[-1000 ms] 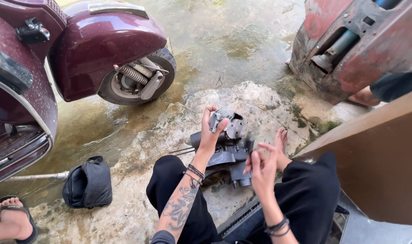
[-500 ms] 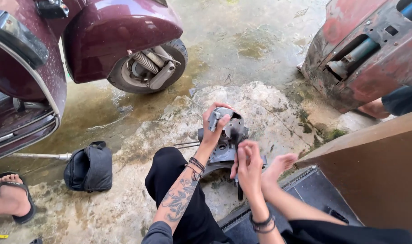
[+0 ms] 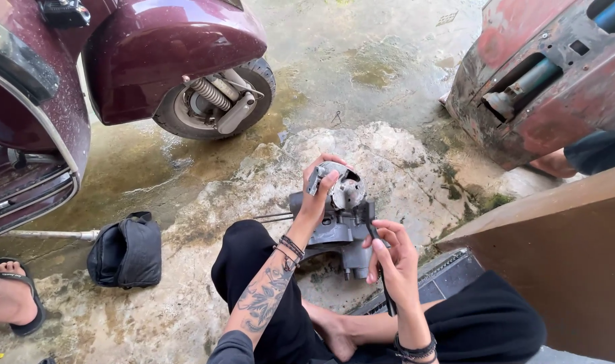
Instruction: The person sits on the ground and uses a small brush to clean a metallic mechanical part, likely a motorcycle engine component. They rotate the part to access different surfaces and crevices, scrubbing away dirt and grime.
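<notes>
Hands (image 3: pixel 321 192) grip grey engine part (image 3: pixel 337 216).

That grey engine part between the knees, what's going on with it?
A person sits on wet concrete with a grey engine part between the knees. The left hand grips a round metal piece on top of it. The right hand holds a thin dark tool against its side. A maroon scooter stands ahead, with a black bag on the ground nearby.
</notes>
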